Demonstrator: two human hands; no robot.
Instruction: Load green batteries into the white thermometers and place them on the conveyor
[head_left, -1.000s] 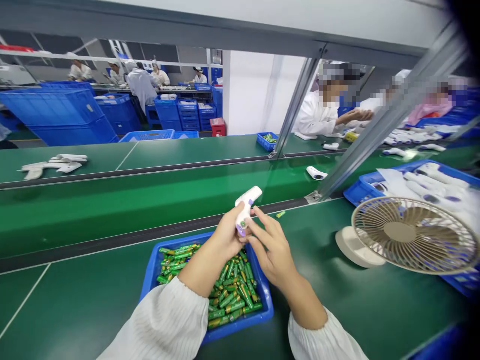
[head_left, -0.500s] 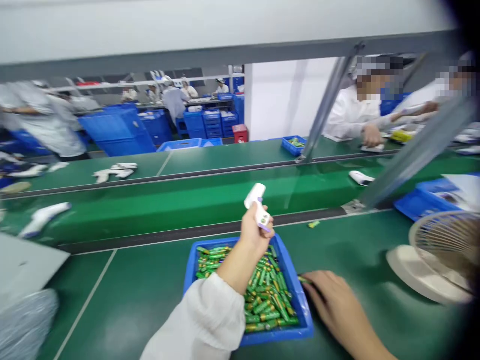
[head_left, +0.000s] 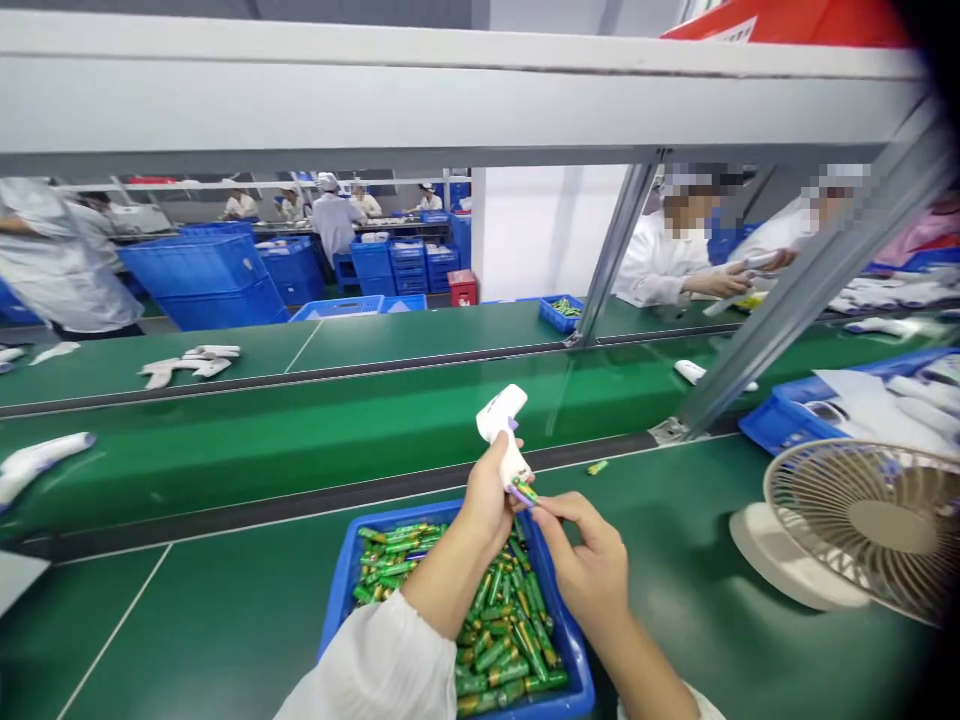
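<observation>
My left hand (head_left: 487, 500) is wrapped round the handle of a white and purple forehead thermometer (head_left: 501, 415), its head tilted up and away from me. At the open lower end of the handle shows a green battery (head_left: 526, 491). The thumb and fingertips of my right hand (head_left: 589, 560) are closed in a pinch on the battery's outer end. Both hands are above a blue tray (head_left: 577, 665) full of loose green and gold batteries (head_left: 502, 640).
A single battery (head_left: 597, 467) lies on the green bench behind the tray. To the right stand a beige fan (head_left: 892, 530) and a blue bin (head_left: 780, 415) of white parts. A green conveyor (head_left: 300, 440) carries thermometers. Co-workers sit beyond it, and a metal post (head_left: 795, 290) slants at right.
My right hand has come up from the bench beside the tray to the thermometer's handle end, bringing a battery. My left hand still holds the thermometer. The camera view has shifted.
</observation>
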